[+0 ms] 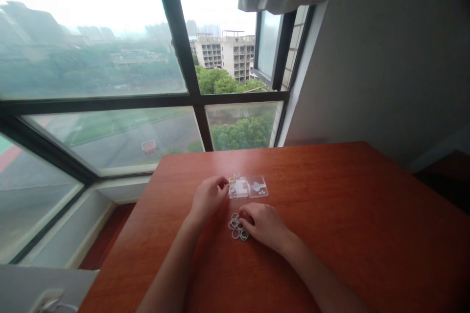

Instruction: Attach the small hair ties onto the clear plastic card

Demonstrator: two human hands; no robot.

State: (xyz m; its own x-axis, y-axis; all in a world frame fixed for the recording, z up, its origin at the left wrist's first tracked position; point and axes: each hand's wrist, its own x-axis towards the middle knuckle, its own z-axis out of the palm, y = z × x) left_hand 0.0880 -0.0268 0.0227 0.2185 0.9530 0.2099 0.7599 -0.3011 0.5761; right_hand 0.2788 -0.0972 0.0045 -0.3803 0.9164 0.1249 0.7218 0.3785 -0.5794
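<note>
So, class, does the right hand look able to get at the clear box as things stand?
Probably yes: nothing visible blocks the right hand from the clear box; the left hand is only at its left end.

Single head-worn view, from above, facing forward and down, tabletop (341,205) near, window (147,73) beyond.

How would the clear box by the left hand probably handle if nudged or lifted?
The clear box is see-through with straight edges, so it is probably stiff, light plastic. Its lid lies open, so it may swing during a lift. The box lies flat on the smooth-looking table, so a push would likely slide rather than tip it.
</note>
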